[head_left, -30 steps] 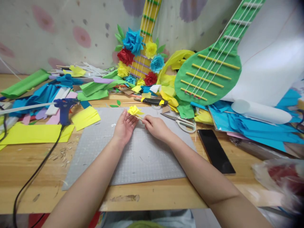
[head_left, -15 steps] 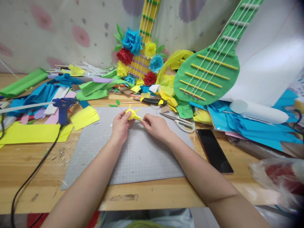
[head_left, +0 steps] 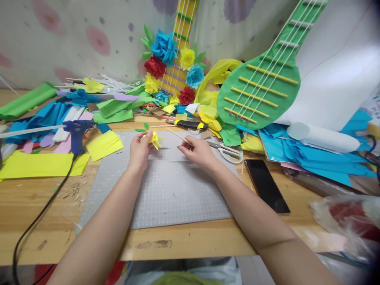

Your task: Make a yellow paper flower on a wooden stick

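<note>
My left hand (head_left: pixel 139 150) is closed on a yellow paper flower (head_left: pixel 155 139) with pointed petals, held over the grey cutting mat (head_left: pixel 175 198). My right hand (head_left: pixel 196 152) pinches a thin wooden stick (head_left: pixel 177 135) that points up and to the left, apart from the flower. Two small green paper leaves (head_left: pixel 146 126) lie just beyond my left hand. Past my right hand lie scissors (head_left: pixel 230 152) with pale handles and a yellow-black utility knife (head_left: pixel 190 124).
A blue glue gun (head_left: pixel 76 136) with its black cord stands at left, near yellow paper sheets (head_left: pixel 41 164). A phone (head_left: pixel 267 186) lies right of the mat. Behind, a flower-trimmed yellow paper guitar (head_left: pixel 170 75) and a green one (head_left: pixel 258 95) lean among paper scraps.
My hands have moved apart, the left one with the flower going left. The stick in my right hand has come away from the flower and now points up-left.
</note>
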`<state>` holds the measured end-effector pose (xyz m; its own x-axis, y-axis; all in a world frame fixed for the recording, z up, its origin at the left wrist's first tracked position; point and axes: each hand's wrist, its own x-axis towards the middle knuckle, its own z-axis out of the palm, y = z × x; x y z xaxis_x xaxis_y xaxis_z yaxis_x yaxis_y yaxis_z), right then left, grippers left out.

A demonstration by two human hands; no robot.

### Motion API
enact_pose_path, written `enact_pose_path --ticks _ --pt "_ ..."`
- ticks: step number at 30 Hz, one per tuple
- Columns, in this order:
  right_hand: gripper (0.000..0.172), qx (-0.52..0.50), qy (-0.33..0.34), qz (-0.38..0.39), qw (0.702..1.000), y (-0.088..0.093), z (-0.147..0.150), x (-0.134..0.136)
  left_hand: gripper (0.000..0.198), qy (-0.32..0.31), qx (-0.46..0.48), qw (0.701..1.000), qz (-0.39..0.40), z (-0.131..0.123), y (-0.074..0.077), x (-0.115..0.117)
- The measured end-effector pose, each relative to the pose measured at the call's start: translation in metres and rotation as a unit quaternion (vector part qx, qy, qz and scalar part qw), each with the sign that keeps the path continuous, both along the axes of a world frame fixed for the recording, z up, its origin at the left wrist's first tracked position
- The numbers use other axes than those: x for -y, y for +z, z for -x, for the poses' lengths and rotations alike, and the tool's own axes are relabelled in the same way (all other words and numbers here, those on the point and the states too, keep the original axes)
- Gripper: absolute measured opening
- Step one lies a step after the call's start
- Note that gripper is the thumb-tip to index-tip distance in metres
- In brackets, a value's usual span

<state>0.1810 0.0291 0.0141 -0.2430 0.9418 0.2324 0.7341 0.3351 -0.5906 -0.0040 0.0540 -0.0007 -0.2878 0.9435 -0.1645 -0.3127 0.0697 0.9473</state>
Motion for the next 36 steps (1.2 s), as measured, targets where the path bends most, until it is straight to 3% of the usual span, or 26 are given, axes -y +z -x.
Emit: enact_pose_path --ticks 4,7,14,20,25,36 --pt "0.024 -0.041 0.005 0.006 0.999 -0.001 0.012 0.007 0.049 -0.071 -0.029 0.997 0.0 -0.017 -0.001 0.011" --pt "0.016 -0.042 -0.01 0.013 0.999 -0.004 0.019 0.01 0.049 -0.108 -0.027 0.994 -0.001 -0.026 0.0 0.018" --pt "0.011 -0.092 -0.099 0.012 0.991 -0.01 0.015 0.002 0.039 -0.212 0.161 0.963 0.041 -0.023 0.009 0.022" --pt "0.009 -0.105 -0.13 0.013 0.986 -0.009 0.012 0.0 0.029 -0.227 0.116 0.961 0.106 -0.029 0.007 0.027" --pt "0.01 -0.086 -0.134 0.008 0.987 -0.009 0.012 0.001 0.018 -0.243 0.13 0.955 0.114 -0.028 0.006 0.027" --pt "0.01 -0.056 -0.144 0.009 0.988 -0.007 0.013 0.003 0.026 -0.233 0.113 0.958 0.12 -0.021 0.011 0.025"
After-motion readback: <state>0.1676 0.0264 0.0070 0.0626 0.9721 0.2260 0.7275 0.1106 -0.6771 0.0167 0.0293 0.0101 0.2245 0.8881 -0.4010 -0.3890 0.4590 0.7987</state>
